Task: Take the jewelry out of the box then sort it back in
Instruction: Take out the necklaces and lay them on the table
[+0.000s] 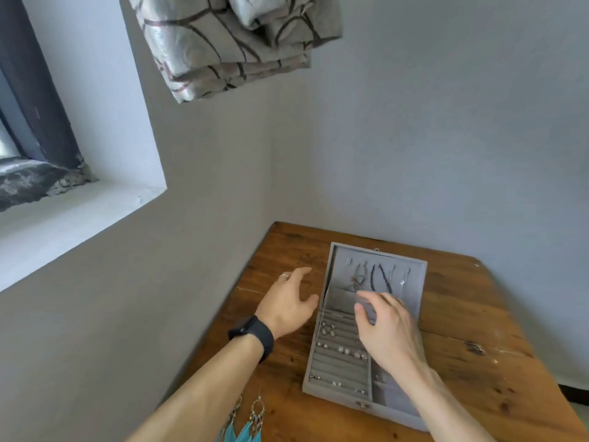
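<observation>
Grey walls meet in a corner behind a worn wooden tabletop (478, 317), with a window recess (79, 199) at the left and folded patterned fabric (236, 43) hanging above. From the head view, the grey velvet jewelry box (331, 397) lies open on the tabletop. Its lid (414, 275) is laid back with necklaces (381, 277) hung inside, and small earrings and rings (342, 348) sit in the padded rows. A pair of turquoise feather earrings (248, 425) already lies out near the front edge. The left hand (287, 301), wearing a black wristband (255, 336), rests flat with relaxed fingers just beside the box's left wall. The right hand (387, 330) hovers over the hinge with fingers bent toward the necklaces; I cannot tell whether it pinches anything. Emptying looks barely begun. To do it well, brace the box with the left hand and lift one chain at a time off its hook, so strands don't tangle.
</observation>
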A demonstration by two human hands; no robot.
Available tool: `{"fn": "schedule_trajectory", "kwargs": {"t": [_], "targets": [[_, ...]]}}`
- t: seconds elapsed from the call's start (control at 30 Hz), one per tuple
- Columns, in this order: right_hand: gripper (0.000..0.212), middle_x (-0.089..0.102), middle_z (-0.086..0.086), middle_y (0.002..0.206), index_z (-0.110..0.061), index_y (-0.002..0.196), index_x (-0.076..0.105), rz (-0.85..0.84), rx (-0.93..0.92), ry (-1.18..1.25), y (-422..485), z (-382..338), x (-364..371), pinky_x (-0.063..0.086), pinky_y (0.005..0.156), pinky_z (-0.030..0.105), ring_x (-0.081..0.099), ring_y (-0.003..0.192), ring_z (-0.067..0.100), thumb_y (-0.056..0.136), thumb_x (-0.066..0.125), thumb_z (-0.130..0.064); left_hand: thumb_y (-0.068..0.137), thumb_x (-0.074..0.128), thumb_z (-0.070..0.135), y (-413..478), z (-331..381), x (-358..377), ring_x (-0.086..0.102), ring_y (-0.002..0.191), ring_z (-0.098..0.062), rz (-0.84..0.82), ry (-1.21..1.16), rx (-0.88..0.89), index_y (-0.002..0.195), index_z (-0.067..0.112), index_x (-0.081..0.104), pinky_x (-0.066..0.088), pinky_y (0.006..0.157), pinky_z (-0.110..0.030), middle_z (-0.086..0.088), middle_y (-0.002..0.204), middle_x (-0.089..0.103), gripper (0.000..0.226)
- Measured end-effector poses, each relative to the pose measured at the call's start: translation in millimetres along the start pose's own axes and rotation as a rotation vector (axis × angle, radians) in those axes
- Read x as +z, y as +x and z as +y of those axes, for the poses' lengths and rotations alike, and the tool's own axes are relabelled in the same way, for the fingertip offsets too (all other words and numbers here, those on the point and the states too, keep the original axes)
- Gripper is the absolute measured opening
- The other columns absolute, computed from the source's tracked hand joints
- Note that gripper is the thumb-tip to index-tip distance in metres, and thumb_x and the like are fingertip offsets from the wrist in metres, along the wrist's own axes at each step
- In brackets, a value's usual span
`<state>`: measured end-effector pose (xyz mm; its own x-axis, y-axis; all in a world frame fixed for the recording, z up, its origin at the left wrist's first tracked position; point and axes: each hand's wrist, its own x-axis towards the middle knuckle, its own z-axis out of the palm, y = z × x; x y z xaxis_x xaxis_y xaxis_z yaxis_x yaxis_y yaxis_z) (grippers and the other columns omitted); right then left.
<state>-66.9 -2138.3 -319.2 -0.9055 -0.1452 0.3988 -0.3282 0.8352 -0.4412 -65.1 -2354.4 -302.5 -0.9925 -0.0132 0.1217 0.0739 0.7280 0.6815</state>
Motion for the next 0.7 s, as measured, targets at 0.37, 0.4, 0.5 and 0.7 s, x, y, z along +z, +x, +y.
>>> {"fn": "schedule_trajectory", "kwargs": {"t": [0.37,0.4,0.5,0.7], "targets": [[0.035,0.065,-0.011,0.096,-0.032,0.093,0.068,0.046,0.305,-0.027,69.6,3.2,23.7,0.048,0.064,0.028,0.064,0.091,0.019,0.091,0.052,-0.064,0.090,0.063,0.015,71.2,17.6,44.5,0.048,0.134,-0.021,-0.082,-0.305,-0.146,0.154,0.020,0.031,0.043,0.103,-0.028,-0.004,0.149,0.048,0.072],[0.034,0.066,-0.011,0.096,-0.032,0.091,0.068,0.052,0.327,-0.022,72.2,2.2,25.0,0.046,0.063,0.028,0.065,0.091,0.020,0.091,0.054,-0.063,0.090,0.063,0.012,70.7,15.3,45.6,0.049,0.133,-0.020,-0.059,-0.308,-0.138,0.153,0.020,0.033,0.044,0.104,-0.028,-0.003,0.148,0.050,0.070],[0.024,0.069,-0.010,0.096,-0.031,0.087,0.069,0.074,0.355,-0.015,76.7,0.6,27.6,0.041,0.062,0.027,0.064,0.087,0.021,0.092,0.059,-0.053,0.093,0.063,0.010,68.1,7.9,46.3,0.052,0.130,-0.017,-0.013,-0.316,-0.116,0.150,0.020,0.037,0.044,0.100,-0.024,-0.001,0.145,0.052,0.064],[0.012,0.068,-0.009,0.093,-0.027,0.085,0.066,0.149,0.332,0.203,86.0,1.3,8.5,0.041,0.067,0.028,0.061,0.086,0.019,0.093,0.060,-0.033,0.095,0.063,0.009,65.0,6.7,45.1,0.051,0.133,-0.020,-0.007,-0.318,-0.109,0.150,0.021,0.037,0.045,0.109,-0.037,-0.002,0.147,0.051,0.062]]}}
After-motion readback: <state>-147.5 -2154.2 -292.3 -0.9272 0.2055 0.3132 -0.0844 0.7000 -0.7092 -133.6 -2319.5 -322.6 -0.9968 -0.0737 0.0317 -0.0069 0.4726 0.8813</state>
